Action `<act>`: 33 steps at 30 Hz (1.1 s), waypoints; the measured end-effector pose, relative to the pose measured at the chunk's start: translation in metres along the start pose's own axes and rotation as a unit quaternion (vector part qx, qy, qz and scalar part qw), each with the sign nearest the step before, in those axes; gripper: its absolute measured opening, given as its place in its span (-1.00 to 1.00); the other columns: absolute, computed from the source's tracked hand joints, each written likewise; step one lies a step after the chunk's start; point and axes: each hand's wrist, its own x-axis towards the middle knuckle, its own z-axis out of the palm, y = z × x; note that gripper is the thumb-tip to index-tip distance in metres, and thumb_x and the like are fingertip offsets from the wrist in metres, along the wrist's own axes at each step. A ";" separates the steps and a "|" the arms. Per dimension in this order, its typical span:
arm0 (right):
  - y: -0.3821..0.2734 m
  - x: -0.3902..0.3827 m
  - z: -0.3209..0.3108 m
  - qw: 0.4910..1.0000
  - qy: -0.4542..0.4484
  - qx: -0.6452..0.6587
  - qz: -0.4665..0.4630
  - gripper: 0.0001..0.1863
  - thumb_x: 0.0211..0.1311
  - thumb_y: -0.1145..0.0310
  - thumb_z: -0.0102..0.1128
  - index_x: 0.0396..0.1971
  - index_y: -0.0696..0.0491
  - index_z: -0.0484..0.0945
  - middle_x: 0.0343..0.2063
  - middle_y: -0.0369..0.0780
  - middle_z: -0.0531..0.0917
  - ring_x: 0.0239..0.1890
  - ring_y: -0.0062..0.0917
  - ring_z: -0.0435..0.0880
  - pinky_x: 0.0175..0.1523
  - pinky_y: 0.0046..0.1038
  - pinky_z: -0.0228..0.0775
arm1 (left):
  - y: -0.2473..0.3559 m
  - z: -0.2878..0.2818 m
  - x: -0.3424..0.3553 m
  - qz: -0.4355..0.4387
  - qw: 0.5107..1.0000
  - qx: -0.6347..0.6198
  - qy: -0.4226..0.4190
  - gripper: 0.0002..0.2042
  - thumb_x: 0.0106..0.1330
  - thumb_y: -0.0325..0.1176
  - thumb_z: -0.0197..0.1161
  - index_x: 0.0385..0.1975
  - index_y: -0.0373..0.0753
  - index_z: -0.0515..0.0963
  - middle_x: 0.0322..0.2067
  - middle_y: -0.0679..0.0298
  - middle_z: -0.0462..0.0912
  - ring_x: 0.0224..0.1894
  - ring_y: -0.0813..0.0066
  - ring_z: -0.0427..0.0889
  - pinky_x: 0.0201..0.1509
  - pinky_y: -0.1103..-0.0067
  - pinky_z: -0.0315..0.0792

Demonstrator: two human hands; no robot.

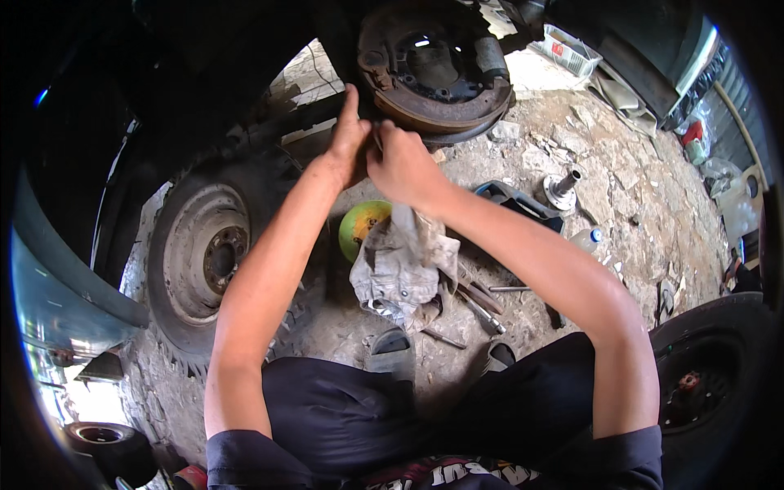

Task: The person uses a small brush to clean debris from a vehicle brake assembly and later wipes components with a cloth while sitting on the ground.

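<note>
Both my hands are raised side by side just below the rusty brake drum assembly (441, 106). My left hand (347, 139) is open, with one finger stretched upward and the others partly lost in shadow. Close beside it, my right hand (402, 167) is closed with its fingers curled; what lies in them is hidden. Below the right hand is a dirty whitish rag (396, 265), overlapping a yellow-green round part (354, 229). I cannot tell whether the rag touches the hand.
A wheel with tyre (196, 245) stands at left, another tyre (710, 351) at right. Hand tools (480, 300) lie near my feet. On the broken stone floor are a metal hub spindle (562, 189), a plastic bottle (586, 238) and, farther back, a white basket (569, 51).
</note>
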 end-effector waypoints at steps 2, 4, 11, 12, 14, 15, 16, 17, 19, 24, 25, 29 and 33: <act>0.020 0.008 -0.009 0.996 -0.043 0.018 -0.075 -0.73 0.15 0.43 0.09 -0.17 0.22 0.52 -0.37 0.15 0.66 -0.29 0.12 0.66 -0.13 -0.06 0.57 | 0.003 -0.002 -0.006 -0.002 1.000 0.003 0.019 -0.02 0.20 0.58 -0.33 0.17 -0.30 0.40 0.09 0.13 0.54 0.14 0.24 0.51 0.21 0.25 0.38; 0.038 -0.002 -0.022 0.979 -0.159 0.011 -0.129 -0.70 0.15 0.43 0.09 -0.11 0.13 0.58 -0.35 0.07 0.69 -0.30 0.07 0.67 -0.14 -0.10 0.59 | 0.005 -0.023 -0.003 0.010 0.997 -0.007 0.077 -0.11 0.28 0.49 -0.24 0.15 -0.33 0.40 0.06 0.09 0.56 0.12 0.22 0.52 0.20 0.19 0.36; 0.075 -0.073 -0.044 0.991 -0.124 0.041 -0.015 -0.71 0.25 0.38 0.16 -0.06 0.10 0.63 -0.32 -0.01 0.73 -0.40 -0.24 0.75 -0.21 -0.32 0.62 | -0.025 -0.062 0.009 0.132 0.958 0.042 0.251 -0.55 0.29 -0.04 0.34 0.02 -0.16 0.43 -0.01 0.18 0.55 -0.01 0.38 0.55 0.04 0.25 0.39; 0.081 -0.076 -0.055 0.995 -0.084 0.043 0.030 -0.72 0.25 0.40 0.16 -0.06 0.10 0.63 -0.33 -0.03 0.74 -0.42 -0.28 0.74 -0.24 -0.34 0.62 | -0.031 -0.042 0.009 0.156 0.954 0.044 0.253 -0.54 0.29 -0.01 0.33 0.03 -0.15 0.43 -0.02 0.19 0.54 -0.02 0.38 0.55 0.04 0.26 0.39; 0.086 -0.076 -0.082 0.995 -0.019 0.020 0.094 -0.73 0.26 0.44 0.15 -0.06 0.12 0.63 -0.36 -0.07 0.74 -0.48 -0.37 0.72 -0.30 -0.38 0.61 | -0.019 -0.019 0.004 0.162 0.959 0.042 0.227 -0.32 0.22 0.16 0.33 0.20 -0.14 0.31 0.01 0.25 0.51 -0.02 0.40 0.53 0.07 0.24 0.36; 0.087 -0.075 -0.093 0.993 -0.002 -0.001 0.117 -0.74 0.27 0.47 0.13 -0.07 0.13 0.64 -0.39 -0.09 0.75 -0.51 -0.42 0.70 -0.33 -0.41 0.60 | -0.013 -0.015 0.002 0.163 0.962 0.036 0.214 -0.25 0.19 0.22 0.33 0.24 -0.14 0.28 0.04 0.26 0.49 0.00 0.39 0.52 0.09 0.23 0.35; 0.080 -0.073 -0.107 0.982 0.016 -0.026 0.187 -0.74 0.27 0.49 0.13 -0.07 0.10 0.65 -0.40 -0.14 0.74 -0.56 -0.46 0.66 -0.38 -0.46 0.57 | -0.011 -0.010 0.001 0.163 0.966 0.028 0.199 -0.18 0.15 0.27 0.33 0.28 -0.14 0.24 0.07 0.26 0.46 0.02 0.38 0.50 0.11 0.22 0.33; 0.087 -0.070 -0.116 0.982 0.073 -0.017 0.171 -0.73 0.26 0.49 0.13 -0.05 0.13 0.64 -0.38 -0.08 0.74 -0.48 -0.37 0.71 -0.31 -0.41 0.58 | -0.008 -0.005 0.000 0.163 0.969 0.020 0.183 -0.11 0.12 0.32 0.33 0.32 -0.14 0.21 0.10 0.27 0.44 0.04 0.37 0.48 0.13 0.21 0.32; 0.115 -0.060 -0.127 0.974 0.210 -0.072 0.054 -0.70 0.25 0.49 0.13 -0.03 0.15 0.62 -0.36 -0.01 0.73 -0.38 -0.25 0.74 -0.21 -0.35 0.57 | -0.007 0.007 0.005 0.141 0.973 0.061 0.172 -0.02 0.03 0.39 0.33 0.36 -0.14 0.22 0.22 0.25 0.33 0.16 0.32 0.38 0.19 0.17 0.26; 0.126 -0.038 -0.124 0.966 0.117 -0.231 -0.023 -0.58 0.14 0.47 0.14 0.05 0.14 0.55 -0.32 0.11 0.65 -0.34 0.02 0.68 -0.17 -0.14 0.56 | -0.012 0.013 0.015 0.127 0.963 0.120 0.203 0.14 -0.07 0.42 0.39 0.39 -0.26 0.11 0.30 0.11 0.25 0.24 0.24 0.30 0.03 0.32 0.39; 0.126 -0.039 -0.123 0.961 0.099 -0.257 -0.028 -0.56 0.14 0.47 0.13 0.08 0.14 0.52 -0.34 0.11 0.65 -0.35 0.01 0.67 -0.20 -0.12 0.56 | -0.012 0.015 0.013 0.123 0.963 0.121 0.206 0.14 -0.07 0.42 0.39 0.39 -0.26 0.11 0.31 0.10 0.25 0.24 0.24 0.30 0.03 0.31 0.39; 0.136 -0.041 -0.126 0.950 0.051 -0.298 -0.085 -0.50 0.14 0.47 0.09 0.14 0.17 0.46 -0.44 0.09 0.62 -0.45 0.00 0.67 -0.31 -0.10 0.56 | -0.012 0.027 0.007 0.129 0.963 0.108 0.212 0.00 0.00 0.40 0.35 0.37 -0.12 0.24 0.35 0.25 0.22 0.30 0.24 0.22 0.25 0.08 0.17; 0.131 -0.042 -0.119 0.955 -0.035 -0.280 -0.086 -0.48 0.15 0.50 0.05 0.17 0.24 0.42 -0.60 0.05 0.60 -0.55 0.02 0.64 -0.38 -0.10 0.55 | -0.016 0.022 0.013 0.121 0.971 0.074 0.193 0.01 -0.03 0.42 0.35 0.38 -0.06 0.22 0.33 0.26 0.23 0.27 0.24 0.22 0.27 0.08 0.11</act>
